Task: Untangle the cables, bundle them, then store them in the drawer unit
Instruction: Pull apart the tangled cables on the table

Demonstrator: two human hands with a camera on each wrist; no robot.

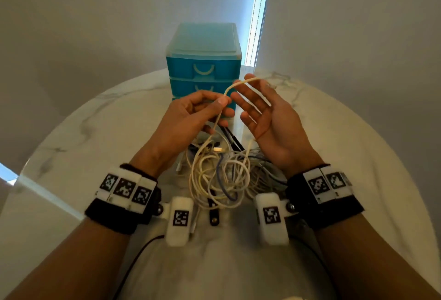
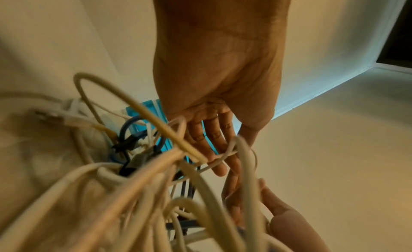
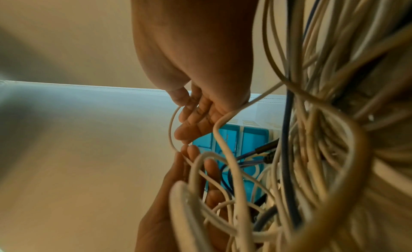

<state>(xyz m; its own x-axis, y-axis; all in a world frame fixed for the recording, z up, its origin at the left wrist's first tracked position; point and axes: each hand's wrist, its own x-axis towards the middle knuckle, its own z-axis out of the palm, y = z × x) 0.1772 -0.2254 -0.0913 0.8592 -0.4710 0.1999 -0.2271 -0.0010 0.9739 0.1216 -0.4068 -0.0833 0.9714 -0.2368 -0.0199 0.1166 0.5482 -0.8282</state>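
Note:
A tangle of white, cream and blue cables point(image 1: 222, 173) lies on the round marble table point(image 1: 95, 146) between my wrists. My left hand point(image 1: 220, 105) is raised above it and pinches one cream cable point(image 1: 229, 88) between thumb and forefinger. That cable arcs up and across the straight, spread fingers of my right hand point(image 1: 250, 106), whose palm faces left. In the left wrist view the cream cable point(image 2: 178, 143) crosses my left fingers point(image 2: 214, 137). The right wrist view shows a thin loop point(image 3: 171, 129) running from my right thumb point(image 3: 178, 97) to the left fingertips. The blue drawer unit point(image 1: 202, 68) stands just behind, drawers shut.
A black strap point(image 1: 213, 215) lies at the near edge of the tangle, and dark cable ends point(image 1: 230, 136) lie under my hands. Pale walls surround the table, and a bright vertical strip point(image 1: 259, 13) runs behind the drawer unit. A dark wire point(image 1: 140, 252) trails from my left wristband.

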